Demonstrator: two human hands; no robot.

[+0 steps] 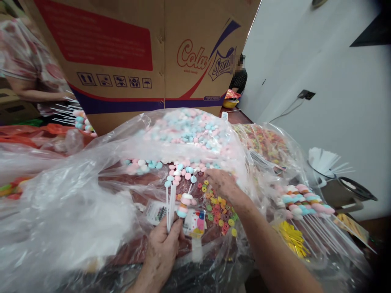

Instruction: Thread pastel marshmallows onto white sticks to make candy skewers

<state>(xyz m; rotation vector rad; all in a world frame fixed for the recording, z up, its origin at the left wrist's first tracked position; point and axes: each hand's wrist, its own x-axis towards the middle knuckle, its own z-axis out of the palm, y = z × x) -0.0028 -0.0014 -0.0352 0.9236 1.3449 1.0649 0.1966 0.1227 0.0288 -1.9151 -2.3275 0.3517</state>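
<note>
A pale wall (305, 85) and a big printed carton (122, 44) stood behind a reddish-brown bench (241, 117) strewn with clear plastic. The left hand (165, 240) was closed around a bundle of white sticks (171, 207) and 1 part-filled skewer (182, 211), whose bare tip pointed up. The right hand (221, 183) reached down with fingers bent where loose marshmallows (181, 173) met gummy rings (220, 215); I couldn't tell whether it pinched a piece. The step in hand seemed to be picking the next sweet for that skewer. The next move seemed to call for a light grip on 1 soft piece, lined up with the tip while the left hand kept the skewer steady. Beyond lay a clear bag of marshmallows (195, 126); to the right were filled skewers (308, 199) beside yellow tinsel (291, 239).
</note>
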